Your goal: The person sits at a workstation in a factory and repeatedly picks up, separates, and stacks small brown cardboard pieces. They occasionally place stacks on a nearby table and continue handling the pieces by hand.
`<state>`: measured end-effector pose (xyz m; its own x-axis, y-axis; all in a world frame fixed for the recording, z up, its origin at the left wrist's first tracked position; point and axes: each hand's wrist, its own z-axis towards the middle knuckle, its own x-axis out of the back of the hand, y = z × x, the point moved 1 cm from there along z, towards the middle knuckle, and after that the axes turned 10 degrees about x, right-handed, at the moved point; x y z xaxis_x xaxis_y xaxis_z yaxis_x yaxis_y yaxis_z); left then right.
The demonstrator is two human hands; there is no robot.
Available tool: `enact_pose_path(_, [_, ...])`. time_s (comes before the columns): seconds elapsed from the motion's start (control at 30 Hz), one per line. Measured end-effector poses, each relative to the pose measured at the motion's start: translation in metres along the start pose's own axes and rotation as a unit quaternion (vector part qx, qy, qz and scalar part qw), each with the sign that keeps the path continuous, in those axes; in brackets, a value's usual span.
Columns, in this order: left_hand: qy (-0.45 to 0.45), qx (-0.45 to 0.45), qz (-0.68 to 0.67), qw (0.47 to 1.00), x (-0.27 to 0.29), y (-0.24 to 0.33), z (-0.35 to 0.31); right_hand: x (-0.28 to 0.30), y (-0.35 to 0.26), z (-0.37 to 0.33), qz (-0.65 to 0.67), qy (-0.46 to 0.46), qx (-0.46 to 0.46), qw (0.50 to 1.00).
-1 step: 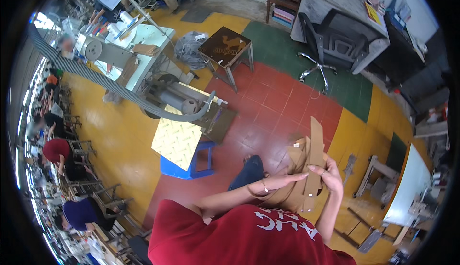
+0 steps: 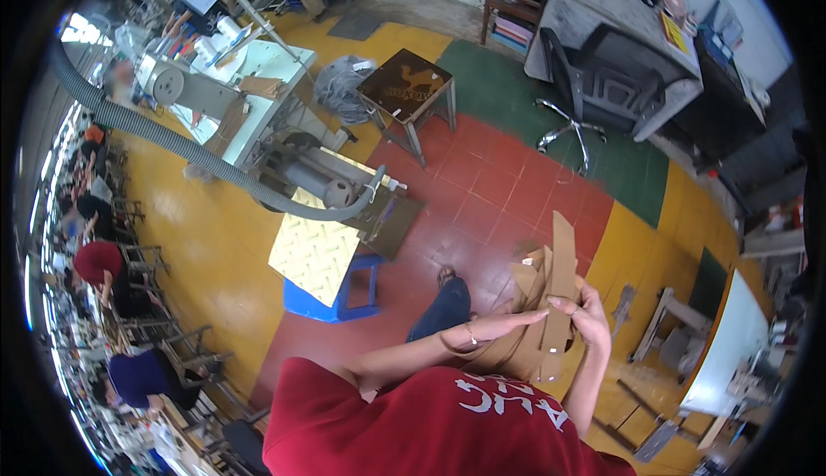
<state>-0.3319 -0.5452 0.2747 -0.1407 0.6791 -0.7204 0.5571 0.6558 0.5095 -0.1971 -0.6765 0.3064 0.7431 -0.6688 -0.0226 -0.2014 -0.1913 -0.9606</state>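
Observation:
Both my hands are at a bundle of flat tan strips (image 2: 535, 280) in front of my chest. My right hand (image 2: 590, 314) grips a broad strip (image 2: 562, 257) from the right, thumb on its face. That strip stands up past the rest, its pointed tip away from me. Reaching across from the left, my left hand (image 2: 503, 326) closes around the bundle, fingertips meeting the strip by my right thumb. Loose strips hang in loops beneath, some with small white tags. The undersides of my fingers are hidden.
A machine with a grey hose (image 2: 185, 143) stands ahead left, beside a cream patterned sheet (image 2: 317, 257) over a blue stool (image 2: 348, 304). A dark-topped stool (image 2: 406, 86), an office chair (image 2: 572, 89) and a white-topped table (image 2: 731, 343) stand farther out. Several people work along the left.
The view has shifted very slightly. My hands keep their hold on the tan strips, and the upright strip leans a touch differently.

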Motion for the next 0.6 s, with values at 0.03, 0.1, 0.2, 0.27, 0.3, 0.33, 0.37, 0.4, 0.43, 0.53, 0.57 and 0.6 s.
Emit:
enact_pose_path(0.03, [-0.010, -0.013, -0.034, 0.999, 0.009, 0.012, 0.008, 0.003, -0.003, 0.019, -0.017, -0.012, -0.009, 1.000])
enact_pose_path(0.1, [0.017, -0.043, -0.037, 0.998, 0.024, 0.035, 0.026, 0.003, -0.011, 0.058, -0.019, -0.044, 0.006, 0.999])
enact_pose_path(0.2, [0.051, -0.083, -0.031, 0.995, 0.053, 0.078, 0.049, -0.002, -0.031, 0.123, -0.057, -0.070, 0.017, 0.996])
enact_pose_path(0.27, [0.077, -0.109, -0.018, 0.991, 0.071, 0.117, 0.067, -0.004, -0.050, 0.175, -0.097, -0.074, 0.054, 0.991])
enact_pose_path(0.3, [0.081, -0.149, -0.025, 0.985, 0.075, 0.132, 0.073, -0.004, -0.058, 0.194, -0.129, -0.075, 0.076, 0.986])
enact_pose_path(0.33, [0.096, -0.180, -0.023, 0.979, 0.082, 0.154, 0.081, -0.006, -0.069, 0.221, -0.151, -0.074, 0.112, 0.979])
enact_pose_path(0.37, [0.107, -0.214, -0.022, 0.971, 0.089, 0.175, 0.085, -0.009, -0.078, 0.243, -0.169, -0.071, 0.144, 0.972])
enact_pose_path(0.4, [0.110, -0.237, -0.011, 0.965, 0.096, 0.194, 0.089, -0.012, -0.084, 0.262, -0.181, -0.067, 0.167, 0.967])
enact_pose_path(0.43, [0.107, -0.233, -0.029, 0.966, 0.100, 0.207, 0.089, -0.015, -0.090, 0.277, -0.141, -0.098, 0.129, 0.977])
enact_pose_path(0.53, [0.125, -0.255, -0.058, 0.957, 0.122, 0.254, 0.094, -0.024, -0.108, 0.338, -0.027, -0.160, 0.073, 0.984])
enact_pose_path(0.57, [0.160, -0.254, -0.061, 0.952, 0.132, 0.267, 0.096, -0.030, -0.109, 0.360, -0.026, -0.165, 0.045, 0.985])
enact_pose_path(0.6, [0.188, -0.262, -0.069, 0.944, 0.139, 0.272, 0.098, -0.035, -0.106, 0.377, -0.017, -0.176, 0.025, 0.984])
